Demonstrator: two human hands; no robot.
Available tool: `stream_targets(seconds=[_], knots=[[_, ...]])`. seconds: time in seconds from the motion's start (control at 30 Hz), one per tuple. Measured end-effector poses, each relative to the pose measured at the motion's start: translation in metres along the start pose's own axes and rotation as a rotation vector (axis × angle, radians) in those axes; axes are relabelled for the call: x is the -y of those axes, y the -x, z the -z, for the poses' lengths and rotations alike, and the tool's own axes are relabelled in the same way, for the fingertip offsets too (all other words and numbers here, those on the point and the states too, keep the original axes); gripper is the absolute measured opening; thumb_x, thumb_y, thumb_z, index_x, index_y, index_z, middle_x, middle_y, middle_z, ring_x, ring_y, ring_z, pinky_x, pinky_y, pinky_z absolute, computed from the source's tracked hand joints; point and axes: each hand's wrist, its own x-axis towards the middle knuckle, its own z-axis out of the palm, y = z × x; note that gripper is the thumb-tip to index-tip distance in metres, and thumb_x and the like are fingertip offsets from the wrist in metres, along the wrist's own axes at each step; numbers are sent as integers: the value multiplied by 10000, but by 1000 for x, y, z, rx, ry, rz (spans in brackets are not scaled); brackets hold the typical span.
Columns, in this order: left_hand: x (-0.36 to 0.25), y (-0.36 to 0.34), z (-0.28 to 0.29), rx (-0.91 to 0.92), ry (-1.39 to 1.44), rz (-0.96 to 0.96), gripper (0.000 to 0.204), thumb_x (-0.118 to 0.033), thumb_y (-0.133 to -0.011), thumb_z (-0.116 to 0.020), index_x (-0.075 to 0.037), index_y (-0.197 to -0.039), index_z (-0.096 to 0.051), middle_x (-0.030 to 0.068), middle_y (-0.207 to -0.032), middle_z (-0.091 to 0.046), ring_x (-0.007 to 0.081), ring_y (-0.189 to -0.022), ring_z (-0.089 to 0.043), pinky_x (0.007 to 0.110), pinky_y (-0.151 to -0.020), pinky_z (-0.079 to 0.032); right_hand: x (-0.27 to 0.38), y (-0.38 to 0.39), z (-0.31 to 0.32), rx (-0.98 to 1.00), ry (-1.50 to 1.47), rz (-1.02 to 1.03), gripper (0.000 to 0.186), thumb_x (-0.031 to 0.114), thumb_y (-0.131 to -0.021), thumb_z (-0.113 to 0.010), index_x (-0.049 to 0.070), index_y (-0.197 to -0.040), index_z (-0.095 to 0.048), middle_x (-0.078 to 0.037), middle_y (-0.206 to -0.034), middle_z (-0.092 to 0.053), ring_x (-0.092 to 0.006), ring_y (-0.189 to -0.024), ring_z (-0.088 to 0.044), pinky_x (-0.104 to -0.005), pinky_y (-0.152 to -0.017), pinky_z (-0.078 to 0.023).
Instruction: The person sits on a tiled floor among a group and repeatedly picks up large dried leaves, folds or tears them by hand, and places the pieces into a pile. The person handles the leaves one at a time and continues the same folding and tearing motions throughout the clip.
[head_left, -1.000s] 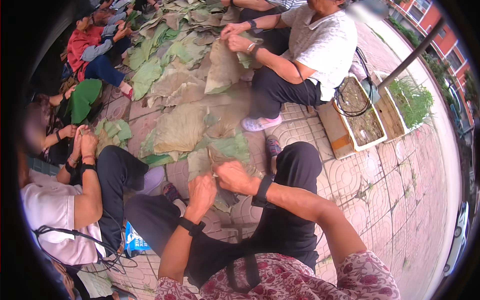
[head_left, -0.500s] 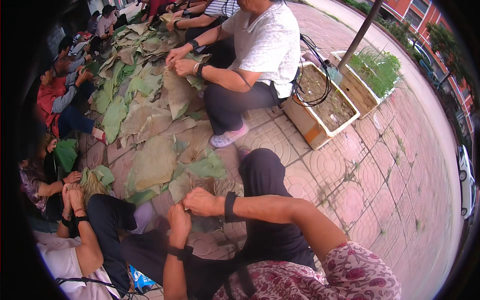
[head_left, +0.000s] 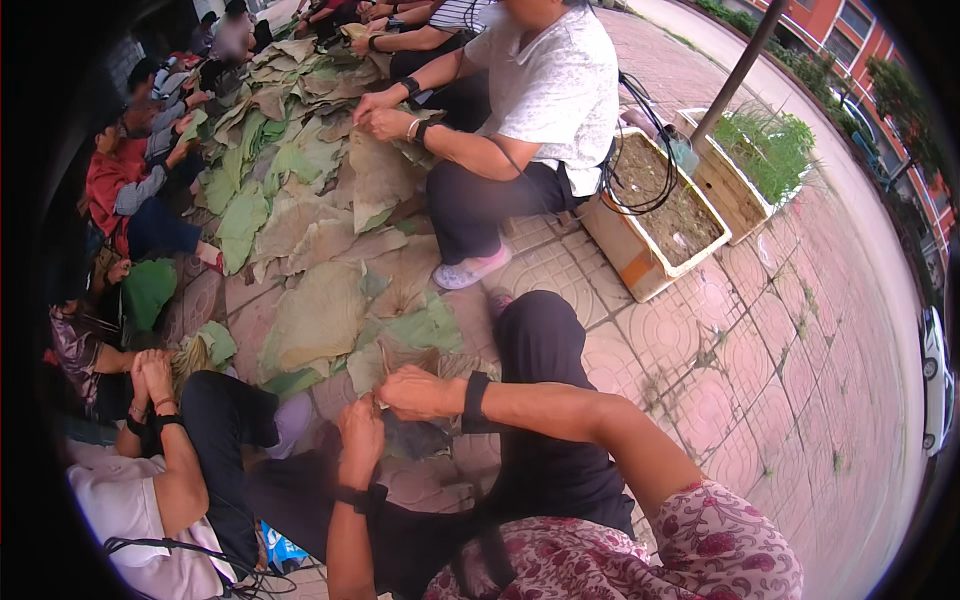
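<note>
My left hand and my right hand meet above my lap, their closed fingertips nearly touching. Both pinch the near edge of a large dried leaf, brownish and gathered in folds, lotus-like in shape. It spreads out beyond my right hand, and my hands hide part of it. What exactly lies between the fingertips is too small to see. Just past it, a green leaf and a broad tan leaf lie flat on the paving. Each of my wrists wears a black band.
A long heap of dried leaves runs away over the tiles. Co-workers sit along both sides; one in a white top handles a leaf ahead. At lower left, another person's hands grip a leaf bundle. Planter boxes stand at right.
The view has shifted slightly, so the surroundings sit a little further right. My right hand has moved slightly right, away from the left; both stay at the leaf's edge.
</note>
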Motion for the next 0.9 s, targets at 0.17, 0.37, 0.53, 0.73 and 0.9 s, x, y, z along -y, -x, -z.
stream_targets(seconds=[0.17, 0.37, 0.53, 0.73, 0.9], knots=[[1, -5, 2, 36, 67, -14, 147, -89, -895, -564, 42, -840, -599, 307, -754, -582, 497, -768, -589, 548, -662, -427, -19, 1, -10, -114, -139, -136, 144, 68, -655, -590, -39, -748, -618, -292, -711, -610, -464, -757, -633, -503, -676, -502], [-8, -3, 10, 6, 99, 11, 179, -146, -915, -582, 20, -856, -613, 285, -747, -596, 486, -754, -594, 535, -634, -434, -16, -3, -11, -72, -174, -177, 194, 94, -763, -598, -24, -911, -641, -275, -789, -637, -462, -811, -624, -527, -717, -485], [1, 1, -3, 11, 4, 13, 154, -119, -884, -580, 24, -854, -627, 294, -733, -604, 480, -748, -613, 544, -647, -456, 0, -3, -6, -5, -78, -199, 243, 100, -737, -613, -15, -947, -654, -265, -810, -650, -441, -851, -635, -516, -749, -485], [-3, 1, -4, 17, -25, 75, 179, -100, -790, -606, 15, -926, -627, 276, -771, -635, 477, -762, -618, 548, -688, -475, 19, -7, 10, 81, -54, -187, 305, 74, -697, -610, 15, -989, -673, -237, -858, -670, -404, -866, -648, -496, -749, -493], [6, 1, -11, 38, 28, -5, 158, -40, -730, -585, 33, -870, -601, 278, -799, -640, 458, -766, -632, 547, -665, -476, 17, -7, 7, 61, -26, -194, 390, 1, -661, -578, 26, -1035, -685, -220, -875, -683, -405, -878, -649, -477, -768, -507]])
